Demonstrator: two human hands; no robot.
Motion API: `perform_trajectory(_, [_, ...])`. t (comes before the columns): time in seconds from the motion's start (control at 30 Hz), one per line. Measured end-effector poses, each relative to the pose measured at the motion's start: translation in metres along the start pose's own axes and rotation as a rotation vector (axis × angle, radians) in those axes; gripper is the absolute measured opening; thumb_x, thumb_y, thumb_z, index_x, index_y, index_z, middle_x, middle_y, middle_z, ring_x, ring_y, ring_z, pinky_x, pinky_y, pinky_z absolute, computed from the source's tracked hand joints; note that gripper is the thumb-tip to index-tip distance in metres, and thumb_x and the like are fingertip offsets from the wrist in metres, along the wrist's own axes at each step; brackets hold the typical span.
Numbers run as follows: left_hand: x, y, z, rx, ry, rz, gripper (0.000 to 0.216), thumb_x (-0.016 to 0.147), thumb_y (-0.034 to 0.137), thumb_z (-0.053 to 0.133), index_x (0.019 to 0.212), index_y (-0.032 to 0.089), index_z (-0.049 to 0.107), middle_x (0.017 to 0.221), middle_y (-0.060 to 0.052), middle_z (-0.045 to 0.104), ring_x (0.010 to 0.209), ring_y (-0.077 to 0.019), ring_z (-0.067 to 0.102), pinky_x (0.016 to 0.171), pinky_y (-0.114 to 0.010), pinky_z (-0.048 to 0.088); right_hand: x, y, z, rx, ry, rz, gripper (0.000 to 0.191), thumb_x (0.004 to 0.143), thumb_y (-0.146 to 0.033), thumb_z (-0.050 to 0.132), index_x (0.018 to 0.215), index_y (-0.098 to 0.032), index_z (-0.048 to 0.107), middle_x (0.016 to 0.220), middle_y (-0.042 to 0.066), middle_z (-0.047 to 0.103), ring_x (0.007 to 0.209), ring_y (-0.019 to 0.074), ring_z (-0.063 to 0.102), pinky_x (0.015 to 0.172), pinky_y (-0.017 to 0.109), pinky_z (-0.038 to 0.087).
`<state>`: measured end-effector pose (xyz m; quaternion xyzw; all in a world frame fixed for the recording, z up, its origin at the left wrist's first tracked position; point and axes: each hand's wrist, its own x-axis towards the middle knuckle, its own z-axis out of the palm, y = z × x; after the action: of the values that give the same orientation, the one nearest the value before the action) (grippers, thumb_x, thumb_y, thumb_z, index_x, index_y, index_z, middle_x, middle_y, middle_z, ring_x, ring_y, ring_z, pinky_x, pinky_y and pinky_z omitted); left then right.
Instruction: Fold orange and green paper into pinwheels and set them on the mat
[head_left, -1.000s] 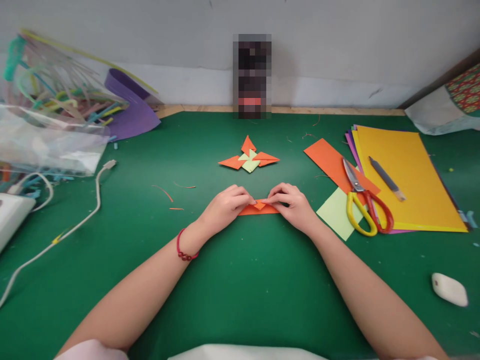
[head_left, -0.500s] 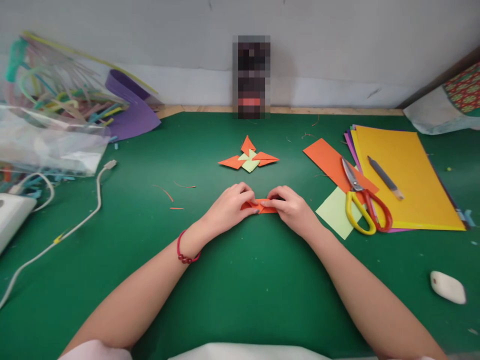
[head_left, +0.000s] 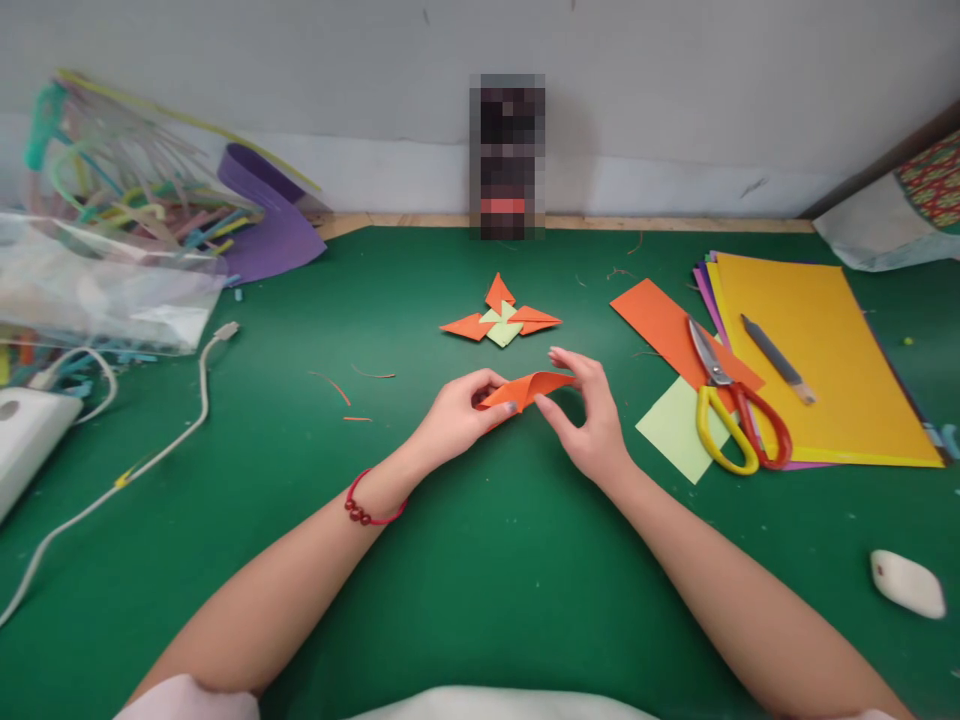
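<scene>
A folded strip of orange paper (head_left: 534,388) is pinched at its left end by my left hand (head_left: 466,408). The strip is tilted, its right part rising with a crease showing. My right hand (head_left: 592,415) is open around the strip's right end, thumb and fingers spread apart. Whether its thumb tip touches the paper I cannot tell. Beyond my hands lies a folded paper figure with orange points (head_left: 534,320) and a light green centre (head_left: 501,325).
To the right lie scissors (head_left: 716,375), an orange paper strip (head_left: 651,315), a light green square (head_left: 679,430), a grey pencil-like tool (head_left: 772,352) and yellow sheets (head_left: 832,330). A white cable (head_left: 161,455) and a plastic bag (head_left: 142,290) are at left. A white oval object (head_left: 907,583) sits far right.
My right hand has let go of the paper and spread its fingers. The orange strip has lifted and tilted in my left hand, its fold opening somewhat.
</scene>
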<state>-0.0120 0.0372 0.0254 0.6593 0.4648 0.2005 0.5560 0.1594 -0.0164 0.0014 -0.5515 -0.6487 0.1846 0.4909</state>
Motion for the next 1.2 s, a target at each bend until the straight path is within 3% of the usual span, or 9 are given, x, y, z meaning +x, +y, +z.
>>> perform_trajectory(0.1, [-0.003, 0.003, 0.006, -0.142, -0.017, -0.047, 0.021, 0.069, 0.033, 0.064, 0.079, 0.015, 0.058, 0.074, 0.001, 0.062, 0.066, -0.0119, 0.056, 0.063, -0.025, 0.044, 0.001, 0.002, 0.001, 0.265, -0.018, 0.298, 0.026, 0.081, -0.041, 0.061, 0.096, -0.021, 0.057, 0.083, 0.004, 0.061, 0.071, 0.0160, 0.061, 0.059, 0.029, 0.052])
perform_trajectory(0.17, [-0.004, 0.004, 0.008, -0.199, -0.036, -0.055, 0.022, 0.067, 0.033, 0.065, 0.078, 0.015, 0.057, 0.074, 0.001, 0.062, 0.066, -0.0115, 0.056, 0.063, -0.024, 0.045, 0.002, 0.004, 0.001, 0.425, -0.061, 0.442, 0.028, 0.077, -0.047, 0.063, 0.085, -0.021, 0.054, 0.061, -0.002, 0.057, 0.051, 0.0115, 0.055, 0.048, 0.025, 0.047])
perform_trajectory(0.3, [-0.005, 0.003, 0.010, -0.265, -0.051, -0.074, 0.023, 0.066, 0.033, 0.067, 0.078, 0.015, 0.059, 0.070, 0.001, 0.062, 0.061, -0.0105, 0.056, 0.058, -0.023, 0.046, 0.007, 0.008, 0.000, 0.613, -0.072, 0.591, 0.041, 0.069, -0.049, 0.070, 0.094, -0.021, 0.052, 0.049, -0.007, 0.054, 0.039, 0.0091, 0.048, 0.039, 0.021, 0.039])
perform_trajectory(0.4, [-0.006, 0.003, 0.012, -0.283, -0.047, -0.086, 0.022, 0.067, 0.032, 0.066, 0.080, 0.015, 0.059, 0.066, 0.002, 0.061, 0.055, -0.0092, 0.054, 0.053, -0.022, 0.045, 0.008, 0.008, -0.002, 0.669, -0.105, 0.599, 0.043, 0.069, -0.052, 0.068, 0.095, -0.021, 0.055, 0.049, -0.007, 0.054, 0.038, 0.0086, 0.048, 0.037, 0.021, 0.036])
perform_trajectory(0.53, [-0.010, 0.003, 0.017, -0.248, -0.093, -0.095, 0.019, 0.069, 0.029, 0.065, 0.080, 0.015, 0.061, 0.066, 0.001, 0.061, 0.052, -0.0084, 0.054, 0.051, -0.020, 0.044, 0.006, 0.002, -0.004, 0.595, -0.216, 0.533, 0.031, 0.067, -0.047, 0.071, 0.077, -0.019, 0.062, 0.059, -0.003, 0.059, 0.041, 0.0063, 0.047, 0.039, 0.021, 0.038])
perform_trajectory(0.67, [-0.010, -0.001, 0.021, -0.287, -0.137, -0.077, 0.020, 0.072, 0.029, 0.064, 0.084, 0.014, 0.061, 0.072, -0.001, 0.064, 0.055, -0.0085, 0.056, 0.055, -0.022, 0.047, 0.006, -0.003, -0.004, 0.542, -0.210, 0.582, 0.033, 0.067, -0.050, 0.070, 0.065, -0.019, 0.059, 0.054, -0.002, 0.058, 0.040, 0.0066, 0.045, 0.038, 0.021, 0.036])
perform_trajectory(0.9, [-0.009, -0.010, 0.021, -0.444, -0.226, 0.022, 0.034, 0.081, 0.040, 0.058, 0.100, 0.012, 0.057, 0.094, -0.010, 0.066, 0.084, -0.0176, 0.065, 0.072, -0.028, 0.054, 0.007, -0.003, -0.003, 0.545, -0.166, 0.617, 0.038, 0.066, -0.055, 0.068, 0.066, -0.018, 0.058, 0.049, -0.004, 0.054, 0.039, 0.0067, 0.044, 0.038, 0.021, 0.038])
perform_trajectory(1.2, [-0.010, -0.009, 0.022, -0.462, -0.215, 0.015, 0.034, 0.083, 0.043, 0.055, 0.097, 0.012, 0.055, 0.088, -0.009, 0.069, 0.079, -0.0176, 0.068, 0.074, -0.031, 0.055, 0.008, 0.000, -0.001, 0.601, -0.178, 0.622, 0.039, 0.068, -0.056, 0.067, 0.070, -0.018, 0.061, 0.045, -0.005, 0.052, 0.036, 0.0061, 0.042, 0.034, 0.020, 0.032])
